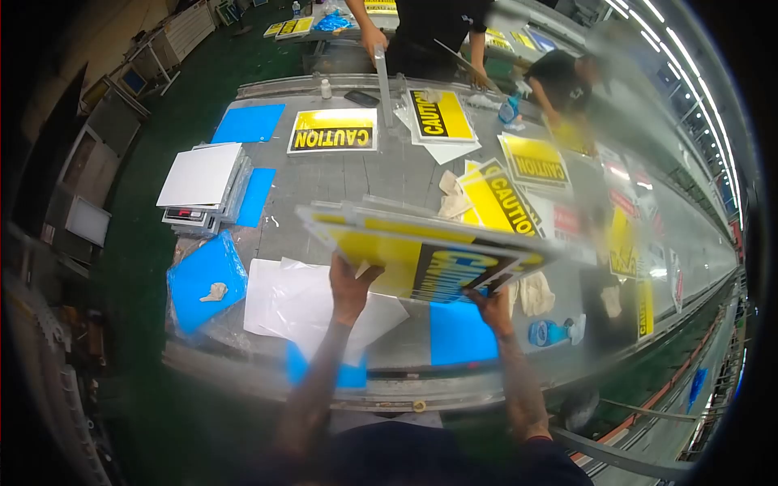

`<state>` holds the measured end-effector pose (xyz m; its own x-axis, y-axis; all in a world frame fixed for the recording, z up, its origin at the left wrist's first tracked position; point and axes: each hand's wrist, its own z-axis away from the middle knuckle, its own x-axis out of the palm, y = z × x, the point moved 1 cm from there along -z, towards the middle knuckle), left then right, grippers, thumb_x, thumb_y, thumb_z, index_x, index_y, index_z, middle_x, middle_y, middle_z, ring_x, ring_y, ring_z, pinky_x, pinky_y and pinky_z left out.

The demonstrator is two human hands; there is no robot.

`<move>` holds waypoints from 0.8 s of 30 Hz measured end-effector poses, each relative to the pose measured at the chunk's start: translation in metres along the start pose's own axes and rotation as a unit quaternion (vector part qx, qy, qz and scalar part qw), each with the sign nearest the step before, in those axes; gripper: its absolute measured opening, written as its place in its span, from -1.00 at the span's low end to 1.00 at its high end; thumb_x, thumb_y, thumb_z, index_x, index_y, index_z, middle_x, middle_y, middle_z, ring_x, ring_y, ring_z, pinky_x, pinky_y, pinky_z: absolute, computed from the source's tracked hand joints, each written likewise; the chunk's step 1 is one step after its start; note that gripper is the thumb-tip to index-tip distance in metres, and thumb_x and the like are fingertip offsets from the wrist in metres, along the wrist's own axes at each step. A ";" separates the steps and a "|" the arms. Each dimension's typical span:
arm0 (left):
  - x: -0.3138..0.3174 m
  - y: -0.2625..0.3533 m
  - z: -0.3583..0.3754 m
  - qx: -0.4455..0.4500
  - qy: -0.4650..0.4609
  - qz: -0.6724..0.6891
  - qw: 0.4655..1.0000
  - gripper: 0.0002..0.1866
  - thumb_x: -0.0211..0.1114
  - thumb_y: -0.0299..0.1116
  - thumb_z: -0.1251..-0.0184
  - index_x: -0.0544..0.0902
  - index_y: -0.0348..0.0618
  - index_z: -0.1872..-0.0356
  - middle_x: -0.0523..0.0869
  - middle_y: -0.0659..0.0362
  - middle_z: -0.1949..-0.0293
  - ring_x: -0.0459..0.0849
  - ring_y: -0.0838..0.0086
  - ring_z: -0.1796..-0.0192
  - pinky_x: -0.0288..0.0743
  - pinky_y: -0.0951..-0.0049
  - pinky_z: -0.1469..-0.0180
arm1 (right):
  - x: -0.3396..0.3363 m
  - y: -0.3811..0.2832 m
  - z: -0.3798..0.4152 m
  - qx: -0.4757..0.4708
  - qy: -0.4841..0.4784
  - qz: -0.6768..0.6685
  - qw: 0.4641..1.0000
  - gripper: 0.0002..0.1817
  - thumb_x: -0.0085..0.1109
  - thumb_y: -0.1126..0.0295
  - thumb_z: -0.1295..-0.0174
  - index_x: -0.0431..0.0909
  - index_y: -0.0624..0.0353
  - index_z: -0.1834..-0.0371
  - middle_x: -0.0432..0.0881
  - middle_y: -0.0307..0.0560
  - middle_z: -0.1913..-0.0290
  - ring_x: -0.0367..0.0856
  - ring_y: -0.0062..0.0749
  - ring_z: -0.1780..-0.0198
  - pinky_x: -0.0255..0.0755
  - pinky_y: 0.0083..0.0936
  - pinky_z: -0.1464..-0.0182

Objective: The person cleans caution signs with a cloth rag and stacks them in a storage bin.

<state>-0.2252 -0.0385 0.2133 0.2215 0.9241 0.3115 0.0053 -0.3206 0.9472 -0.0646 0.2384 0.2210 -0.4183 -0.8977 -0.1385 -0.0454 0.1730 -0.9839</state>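
Both my hands hold a stack of yellow and black caution signs (381, 255) above the table, tilted with the faces partly towards me. My left hand (352, 287) is closed round the lower left edge. At the lower right edge, my right hand (491, 312) grips the same stack. Several sheets show along its top edge, slightly blurred. Under the stack lie white sheets (275, 304) and a blue sheet (460, 334). Close to my right hand are a pale glove or cloth (535, 293) and a blue spray bottle (548, 332).
A stack of white panels (198, 178) stands at the left, near a plastic-wrapped blue sheet (203, 283). More caution signs (334, 130) lie on the grey table (316, 182). Across it, a person (433, 40) holds a metal strip (382, 81); another person (559, 85) bends at the right.
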 end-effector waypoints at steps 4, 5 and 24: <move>0.013 -0.010 0.024 0.021 0.019 -0.006 1.000 -0.20 0.52 -0.86 -0.07 0.48 -0.28 -0.40 0.68 0.05 -0.26 0.67 0.24 -0.34 0.53 0.20 -0.44 | -0.011 0.043 -0.001 -0.009 0.010 -0.076 0.997 -0.58 0.65 0.69 -0.01 0.74 0.27 0.03 0.83 -0.06 0.00 0.80 -0.29 -0.02 0.71 -0.29 -0.12; 0.008 -0.011 0.035 0.030 0.014 -0.036 0.999 -0.19 0.54 -0.81 -0.07 0.46 -0.29 -0.41 0.67 0.03 -0.29 0.66 0.22 -0.37 0.52 0.19 -0.46 | -0.015 0.062 0.005 0.011 -0.024 -0.047 0.999 -0.52 0.72 0.64 0.06 0.74 0.26 0.02 0.82 -0.06 0.00 0.80 -0.30 -0.02 0.71 -0.30 -0.11; 0.011 -0.037 0.065 0.115 -0.008 -0.094 0.989 0.14 0.14 0.65 -0.36 0.36 -0.30 -0.50 0.64 -0.05 -0.25 0.59 0.20 -0.38 0.31 0.12 -0.52 | -0.009 0.063 0.017 -0.094 -0.045 -0.168 0.980 0.20 -0.14 -0.70 -0.32 0.49 0.37 -0.41 0.69 0.28 -0.31 0.63 0.06 -0.40 0.37 0.02 -0.53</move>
<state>-0.1593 -0.0299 0.1767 0.2101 0.9693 0.1279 0.2694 -0.1832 0.9455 -0.0481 0.2508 0.1580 -0.2688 -0.9476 0.1726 -0.3368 -0.0754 -0.9386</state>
